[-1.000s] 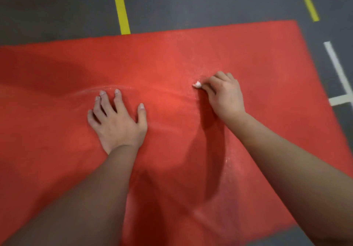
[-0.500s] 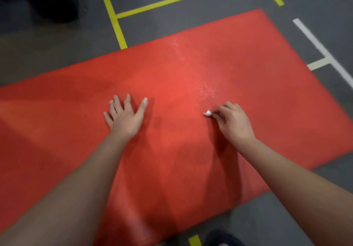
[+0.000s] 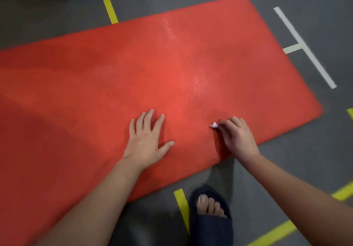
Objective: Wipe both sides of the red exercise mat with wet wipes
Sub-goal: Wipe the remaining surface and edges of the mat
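**Both hands on the red mat (image 3: 172, 64), wipe bunched in the right**

From my seat at the feed, I see the red mat lying flat on the grey floor (image 3: 305, 150). Its left part runs out of my view, and its right end is fully in view.

The left hand (image 3: 147, 140) rests palm down on the mat, a little in from the mat's near edge. Its fingers are straight and spread wide, with the thumb splayed out, and it holds nothing.

The right hand (image 3: 236, 138) is also on the mat, close to the near edge and apart from the left hand. Its fingers are curled tight around a small white wet wipe (image 3: 214, 125). Only a crumpled tip of the wipe shows, poking out on the side that faces the left hand, low against the mat's surface.

Further in from the wipe, toward the middle of the mat, a wet patch (image 3: 198, 81) glints. A thinner shiny streak sits near the mat's far edge.

Just off the near edge, a foot in a dark slipper (image 3: 210, 224) stands on the floor beside a yellow tape line (image 3: 181, 203). More yellow tape runs past the far edge. A white T-shaped line (image 3: 303, 47) lies beyond the mat's right end
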`<state>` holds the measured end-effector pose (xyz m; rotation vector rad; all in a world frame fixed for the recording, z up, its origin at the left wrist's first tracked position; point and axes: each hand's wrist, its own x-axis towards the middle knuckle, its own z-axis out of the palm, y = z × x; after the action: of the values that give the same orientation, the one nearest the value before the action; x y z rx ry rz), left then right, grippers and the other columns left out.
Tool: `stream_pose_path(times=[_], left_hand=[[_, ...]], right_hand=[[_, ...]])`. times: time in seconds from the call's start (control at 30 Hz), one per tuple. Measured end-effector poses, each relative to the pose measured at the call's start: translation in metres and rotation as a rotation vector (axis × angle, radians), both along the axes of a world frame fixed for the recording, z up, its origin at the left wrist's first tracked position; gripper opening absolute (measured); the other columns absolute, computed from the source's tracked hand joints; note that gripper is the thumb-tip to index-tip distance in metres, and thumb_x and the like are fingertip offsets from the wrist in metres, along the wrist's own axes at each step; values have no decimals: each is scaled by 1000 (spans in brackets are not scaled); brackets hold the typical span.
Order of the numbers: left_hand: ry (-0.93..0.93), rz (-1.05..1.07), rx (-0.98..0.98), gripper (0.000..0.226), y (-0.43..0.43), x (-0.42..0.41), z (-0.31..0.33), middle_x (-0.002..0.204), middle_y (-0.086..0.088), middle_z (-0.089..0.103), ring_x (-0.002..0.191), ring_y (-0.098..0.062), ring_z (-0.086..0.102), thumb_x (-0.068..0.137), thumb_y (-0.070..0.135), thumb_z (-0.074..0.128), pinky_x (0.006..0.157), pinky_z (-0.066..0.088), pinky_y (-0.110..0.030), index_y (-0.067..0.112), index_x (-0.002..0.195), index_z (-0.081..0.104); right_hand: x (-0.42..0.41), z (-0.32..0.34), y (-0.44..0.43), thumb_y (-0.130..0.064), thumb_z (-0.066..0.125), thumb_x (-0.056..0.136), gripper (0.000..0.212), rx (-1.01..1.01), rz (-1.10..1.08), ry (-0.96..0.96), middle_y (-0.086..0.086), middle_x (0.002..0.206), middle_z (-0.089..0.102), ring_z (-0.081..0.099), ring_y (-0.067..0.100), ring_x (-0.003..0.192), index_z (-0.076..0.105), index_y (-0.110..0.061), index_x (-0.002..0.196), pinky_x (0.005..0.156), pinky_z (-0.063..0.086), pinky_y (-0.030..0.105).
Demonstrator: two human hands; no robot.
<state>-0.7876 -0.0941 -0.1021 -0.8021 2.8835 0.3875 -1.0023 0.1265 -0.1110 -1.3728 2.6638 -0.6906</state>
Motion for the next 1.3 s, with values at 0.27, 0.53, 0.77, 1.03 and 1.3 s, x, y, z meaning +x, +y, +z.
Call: stream_pose_path(times=[0.27, 0.53, 0.77, 1.03, 1.3], left_hand=[[-183, -299, -15, 139, 49, 27, -10, 167, -26, -11, 153, -51, -8, 64, 101, 38, 117, -1, -75, 14, 164, -4], [-429, -336, 28, 110, 81, 15, 11, 156, -36, -34, 140, -65, -25, 97, 52, 55, 111, 2, -82, 11, 155, -29], [-502, -382, 114, 85, 74, 16, 24, 159, -31, -32, 143, -61, -25, 105, 17, 40, 114, 0, -77, 12, 156, -28], [-553, -445, 114, 83, 64, 25, 35, 162, -26, -28, 149, -56, -18, 105, 8, 37, 119, 8, -70, 12, 155, -29], [-526, -506, -5, 73, 75, 40, 32, 161, -32, -25, 148, -60, -14, 104, 4, 25, 118, 12, -72, 3, 149, -32]], right_hand=[[13, 6, 54, -63, 65, 88, 72, 241, 231, 8, 10, 126, 53, 51, 32, 109, 55, -10, 136, 101, 44, 44], [-10, 1, 56, -44, 88, 71, 97, 344, 486, 336, 19, 126, 51, 52, 36, 101, 46, 3, 145, 88, 54, 48], [4, 7, 58, -34, 66, 88, 70, 325, 534, 478, 25, 120, 54, 55, 42, 94, 48, 10, 140, 74, 50, 49], [15, 20, 61, -17, 40, 99, 49, 372, 611, 516, 27, 120, 55, 56, 42, 90, 50, 12, 138, 72, 49, 51], [27, 20, 66, -21, 66, 92, 52, 372, 550, 458, 21, 113, 56, 56, 38, 87, 54, 7, 134, 69, 49, 45]])
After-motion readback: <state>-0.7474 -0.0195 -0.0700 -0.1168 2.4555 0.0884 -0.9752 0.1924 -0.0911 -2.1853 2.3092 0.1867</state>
